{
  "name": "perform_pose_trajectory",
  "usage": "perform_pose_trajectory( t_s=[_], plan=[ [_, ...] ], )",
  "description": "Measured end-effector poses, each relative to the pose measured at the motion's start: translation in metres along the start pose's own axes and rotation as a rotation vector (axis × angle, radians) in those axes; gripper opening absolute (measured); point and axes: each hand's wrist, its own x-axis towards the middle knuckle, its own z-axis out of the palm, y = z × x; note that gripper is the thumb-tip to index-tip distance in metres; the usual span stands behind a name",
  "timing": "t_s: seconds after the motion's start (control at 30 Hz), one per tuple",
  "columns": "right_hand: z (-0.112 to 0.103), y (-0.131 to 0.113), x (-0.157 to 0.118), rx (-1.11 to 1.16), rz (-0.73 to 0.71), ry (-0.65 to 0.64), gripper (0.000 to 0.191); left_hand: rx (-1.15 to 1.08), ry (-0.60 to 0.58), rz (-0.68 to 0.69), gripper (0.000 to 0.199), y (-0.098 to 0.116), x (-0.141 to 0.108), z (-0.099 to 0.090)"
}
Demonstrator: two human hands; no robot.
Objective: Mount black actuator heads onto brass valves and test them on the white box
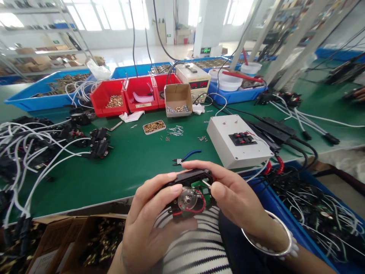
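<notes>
Left hand: fingers grasping the left side of a black device, 2 fingertips over its upper part, the thumb low across its front. Right hand: fingers closed on the device's right end, thumb beside a thin metal piece.

Device: held at the counter's near edge, above a striped garment; round metal part, red wire and green board exposed. Its ends are partly hidden by the hands; finer parts hard to make out.

Counter: green; bare surface between the device and the black cable assemblies at left.

Just beyond the hands: blue-handled pliers. Right of them: grey box, standing in the way on that side.

Farther: tray of brass pieces, loose metal clips, 3 red bins, small carton, power supply; the digits on its display are blurred.

Far: blue trays at left, blue bin at right.

Near left, below the edge: cardboard boxes, cut off by the frame. Near right: blue crate of cabled parts, partly covered by the right arm.
</notes>
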Motion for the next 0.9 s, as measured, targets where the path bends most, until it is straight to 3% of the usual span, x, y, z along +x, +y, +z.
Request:
perform_pose_trajectory(
  t_s=[0.13, 0.27, 0.37, 0.67, 0.9],
  plan=[
    [-0.001, 0.001, -0.003, -0.027, 0.020, -0.013, 0.061, -0.099, 0.002, -0.071, 0.057, -0.003, -0.005, 0.000],
    [-0.002, 0.003, -0.006, -0.041, -0.005, -0.057, 0.059, -0.164, -0.006, -0.110, 0.065, -0.005, -0.008, 0.001],
    [-0.003, 0.004, -0.008, -0.040, -0.043, -0.107, 0.058, -0.203, -0.002, -0.128, 0.067, -0.006, -0.009, 0.002],
    [-0.006, 0.009, -0.013, -0.032, 0.089, -0.105, 0.091, -0.316, 0.013, -0.206, 0.067, -0.010, -0.015, 0.003],
    [-0.003, 0.012, -0.012, -0.087, 0.044, 0.002, 0.073, -0.320, -0.017, -0.196, 0.065, -0.013, -0.014, 0.004]
  ],
)
